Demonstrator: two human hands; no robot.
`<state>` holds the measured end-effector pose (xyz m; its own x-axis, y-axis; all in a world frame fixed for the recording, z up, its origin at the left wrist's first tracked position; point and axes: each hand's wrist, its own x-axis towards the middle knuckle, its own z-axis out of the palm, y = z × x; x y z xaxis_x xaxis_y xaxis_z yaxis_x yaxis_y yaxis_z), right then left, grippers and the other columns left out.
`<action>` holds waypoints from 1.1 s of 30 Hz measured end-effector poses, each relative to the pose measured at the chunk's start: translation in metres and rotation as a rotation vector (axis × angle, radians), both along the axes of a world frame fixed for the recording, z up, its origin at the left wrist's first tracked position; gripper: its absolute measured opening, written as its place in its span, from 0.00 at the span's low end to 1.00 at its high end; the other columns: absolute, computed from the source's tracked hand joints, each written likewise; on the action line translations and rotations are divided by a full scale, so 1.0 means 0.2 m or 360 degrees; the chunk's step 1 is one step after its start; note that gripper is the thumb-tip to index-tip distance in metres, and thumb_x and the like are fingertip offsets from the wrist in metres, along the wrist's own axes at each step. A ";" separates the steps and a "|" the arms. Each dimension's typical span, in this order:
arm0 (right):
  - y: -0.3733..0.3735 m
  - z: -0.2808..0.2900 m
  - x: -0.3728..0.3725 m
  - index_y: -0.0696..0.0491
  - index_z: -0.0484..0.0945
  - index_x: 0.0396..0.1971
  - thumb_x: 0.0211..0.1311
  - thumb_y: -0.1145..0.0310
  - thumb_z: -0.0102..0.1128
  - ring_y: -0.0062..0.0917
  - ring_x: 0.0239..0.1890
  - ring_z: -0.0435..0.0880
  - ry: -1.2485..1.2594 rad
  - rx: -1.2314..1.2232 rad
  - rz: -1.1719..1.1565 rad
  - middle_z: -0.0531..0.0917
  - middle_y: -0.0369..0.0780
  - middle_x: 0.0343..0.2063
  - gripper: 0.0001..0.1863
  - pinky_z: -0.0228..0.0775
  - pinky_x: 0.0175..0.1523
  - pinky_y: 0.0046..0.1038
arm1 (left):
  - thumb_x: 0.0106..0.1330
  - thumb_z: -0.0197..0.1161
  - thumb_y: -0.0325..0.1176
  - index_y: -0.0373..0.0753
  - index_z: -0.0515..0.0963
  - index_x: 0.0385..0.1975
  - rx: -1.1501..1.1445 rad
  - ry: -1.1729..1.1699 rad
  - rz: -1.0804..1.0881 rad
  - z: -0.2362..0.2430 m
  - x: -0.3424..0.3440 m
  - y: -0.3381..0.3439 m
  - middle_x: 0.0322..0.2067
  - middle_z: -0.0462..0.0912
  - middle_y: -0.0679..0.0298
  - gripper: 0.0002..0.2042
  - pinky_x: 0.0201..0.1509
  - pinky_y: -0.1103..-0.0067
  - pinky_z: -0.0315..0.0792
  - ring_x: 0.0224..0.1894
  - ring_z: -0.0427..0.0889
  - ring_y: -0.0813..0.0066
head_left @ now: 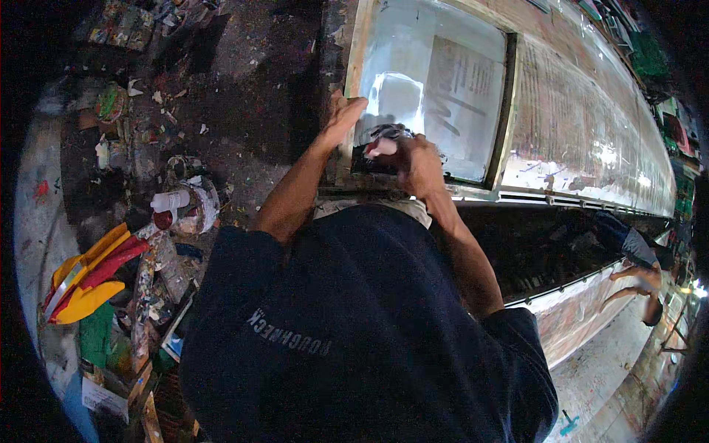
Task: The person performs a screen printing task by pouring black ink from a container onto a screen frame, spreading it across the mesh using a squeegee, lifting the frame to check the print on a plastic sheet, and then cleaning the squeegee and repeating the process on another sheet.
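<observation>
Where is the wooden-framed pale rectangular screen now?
In the head view, the screen lies at upper centre on the long shiny table, with left hand at its left edge, right hand over its near part.

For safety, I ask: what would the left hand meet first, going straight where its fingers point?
Probably the pale screen, just inside the wooden frame, though the height of the left hand is unclear.

Workshop, probably printing. Evidence: wooden frame point(504, 111) with pale see-through sheet and dark ink-like patch point(367, 161), lying on long, streaky, stained surface point(591, 111); second long surface point(569, 325) alongside; grimy floor point(251, 66) littered with scraps; messy tub point(207, 207) among clutter; another person point(635, 258) farther down, bending.
</observation>
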<state>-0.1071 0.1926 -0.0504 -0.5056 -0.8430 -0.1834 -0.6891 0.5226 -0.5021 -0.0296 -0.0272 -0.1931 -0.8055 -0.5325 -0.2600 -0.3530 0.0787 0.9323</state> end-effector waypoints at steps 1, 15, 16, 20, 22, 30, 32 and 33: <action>0.00 -0.01 0.00 0.56 0.80 0.46 0.38 0.79 0.68 0.51 0.47 0.80 -0.0076 -0.0081 0.0227 0.84 0.51 0.40 0.26 0.74 0.53 0.44 | 0.63 0.62 0.56 0.30 0.79 0.55 0.0047 0.0036 0.0065 0.02 -0.01 0.01 0.49 0.83 0.44 0.33 0.65 0.64 0.66 0.59 0.76 0.52; 0.01 0.01 0.03 0.54 0.80 0.46 0.39 0.78 0.70 0.48 0.46 0.81 0.0037 -0.0119 0.0109 0.83 0.50 0.39 0.26 0.75 0.52 0.45 | 0.53 0.69 0.44 0.23 0.71 0.48 0.0005 0.0076 0.0345 0.14 -0.10 0.01 0.33 0.80 0.48 0.31 0.44 0.60 0.73 0.38 0.81 0.56; 0.03 0.00 0.01 0.55 0.80 0.45 0.40 0.77 0.70 0.48 0.45 0.81 0.0034 -0.0149 -0.0119 0.83 0.50 0.38 0.25 0.75 0.52 0.45 | 0.54 0.69 0.45 0.22 0.72 0.47 -0.0024 -0.0014 0.0317 0.14 -0.10 0.02 0.35 0.81 0.46 0.31 0.46 0.60 0.74 0.41 0.82 0.54; 0.13 -0.04 -0.04 0.53 0.80 0.43 0.41 0.76 0.70 0.50 0.43 0.81 0.0138 0.0176 -0.0219 0.82 0.51 0.36 0.23 0.75 0.50 0.45 | 0.54 0.70 0.46 0.21 0.75 0.43 -0.0190 -0.0060 0.0406 0.15 -0.10 0.02 0.38 0.84 0.41 0.29 0.47 0.61 0.76 0.44 0.85 0.47; 0.16 -0.05 -0.05 0.51 0.80 0.43 0.40 0.75 0.70 0.50 0.44 0.80 0.0108 -0.0116 0.0021 0.81 0.51 0.34 0.23 0.74 0.51 0.45 | 0.57 0.69 0.46 0.23 0.76 0.47 -0.0221 -0.0103 0.0381 0.18 -0.08 0.01 0.42 0.83 0.42 0.30 0.52 0.63 0.74 0.48 0.83 0.49; 0.26 -0.16 0.06 0.51 0.81 0.54 0.57 0.72 0.57 0.39 0.45 0.75 0.0625 -0.0556 0.0122 0.83 0.40 0.46 0.22 0.66 0.51 0.42 | 0.55 0.70 0.47 0.22 0.78 0.39 -0.0305 -0.0240 0.0537 0.23 -0.11 0.05 0.31 0.83 0.45 0.28 0.38 0.63 0.75 0.34 0.83 0.58; 0.31 -0.21 0.11 0.50 0.81 0.54 0.58 0.72 0.56 0.38 0.47 0.74 0.0608 -0.0514 0.0132 0.83 0.39 0.49 0.22 0.64 0.52 0.40 | 0.55 0.69 0.48 0.24 0.78 0.39 -0.0214 -0.0085 0.0551 0.23 -0.11 0.07 0.29 0.82 0.48 0.27 0.38 0.64 0.74 0.32 0.81 0.60; 0.33 -0.23 0.13 0.50 0.81 0.54 0.58 0.72 0.56 0.38 0.47 0.74 0.0549 -0.0391 0.0088 0.83 0.39 0.49 0.22 0.64 0.52 0.40 | 0.55 0.69 0.49 0.25 0.79 0.38 -0.0116 0.0064 0.0561 0.22 -0.11 0.07 0.27 0.80 0.50 0.27 0.37 0.64 0.73 0.31 0.79 0.61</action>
